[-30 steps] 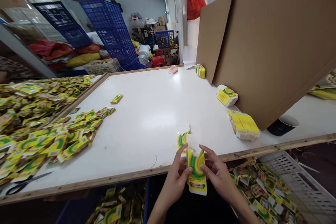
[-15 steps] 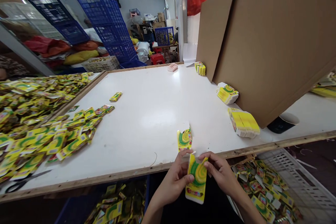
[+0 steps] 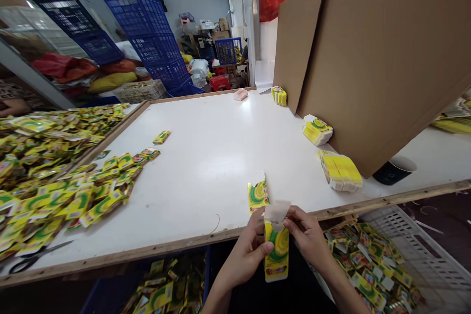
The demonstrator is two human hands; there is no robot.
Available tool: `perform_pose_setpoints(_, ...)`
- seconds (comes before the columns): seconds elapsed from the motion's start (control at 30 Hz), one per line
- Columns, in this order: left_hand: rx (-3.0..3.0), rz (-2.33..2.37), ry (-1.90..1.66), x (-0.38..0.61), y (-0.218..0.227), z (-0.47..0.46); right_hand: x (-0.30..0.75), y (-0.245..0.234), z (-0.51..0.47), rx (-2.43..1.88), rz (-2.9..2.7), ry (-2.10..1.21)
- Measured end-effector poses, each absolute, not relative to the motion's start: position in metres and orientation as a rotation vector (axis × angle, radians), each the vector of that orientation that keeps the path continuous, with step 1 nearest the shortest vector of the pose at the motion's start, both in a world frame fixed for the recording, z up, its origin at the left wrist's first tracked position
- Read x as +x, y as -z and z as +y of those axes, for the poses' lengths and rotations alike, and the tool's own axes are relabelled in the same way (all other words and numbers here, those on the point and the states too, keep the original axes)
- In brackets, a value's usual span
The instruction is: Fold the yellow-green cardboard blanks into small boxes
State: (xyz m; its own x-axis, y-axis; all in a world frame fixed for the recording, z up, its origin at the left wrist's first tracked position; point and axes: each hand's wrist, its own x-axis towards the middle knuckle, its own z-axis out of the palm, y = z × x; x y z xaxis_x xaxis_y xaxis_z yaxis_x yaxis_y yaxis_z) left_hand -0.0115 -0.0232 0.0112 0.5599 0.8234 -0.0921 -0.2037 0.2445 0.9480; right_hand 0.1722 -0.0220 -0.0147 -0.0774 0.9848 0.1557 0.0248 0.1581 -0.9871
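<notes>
My left hand [image 3: 248, 252] grips a small yellow carton [image 3: 278, 250] with a green swirl, thumb on its front face, just off the table's near edge. The carton's white top flap stands raised. My right hand [image 3: 307, 235] pinches the carton at its upper right edge, below the flap; its fingertips are partly hidden. Just behind my hands, another yellow carton [image 3: 258, 194] lies on the table, its white flap pointing away.
Stacks of flat cartons [image 3: 340, 170] line a cardboard sheet [image 3: 371, 59] on the right, with a dark cup [image 3: 394, 171] beside. Filled cartons [image 3: 84, 196] heap on the left near scissors [image 3: 37, 257]. Below the edge stand a blue crate [image 3: 208, 274] and a white crate [image 3: 430, 255].
The carton's white top flap has come up into view and the carton has turned more upright. My right hand has shifted slightly at its top edge.
</notes>
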Motion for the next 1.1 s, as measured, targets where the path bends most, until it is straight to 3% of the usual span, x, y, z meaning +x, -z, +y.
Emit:
perform_pose_setpoints(0.13,1.168,0.713,-0.819,-0.008,-0.011,-0.021,0.184,0.011,-0.023,-1.062,-1.475,-0.997)
perform_pose_setpoints(0.3,1.263,0.795,-0.84,-0.001,-0.008,-0.021,0.182,0.006,-0.024,-1.104,-1.422,-1.352)
perform_pose_setpoints(0.77,1.229,0.808,-0.783,0.004,-0.007,-0.022,0.172,0.009,-0.024,-1.464,-1.571,-1.037)
perform_pose_setpoints(1.1,1.08,0.648,-0.794,0.003,-0.006,-0.016,0.183,0.018,-0.024,-1.225,-1.381,-1.08)
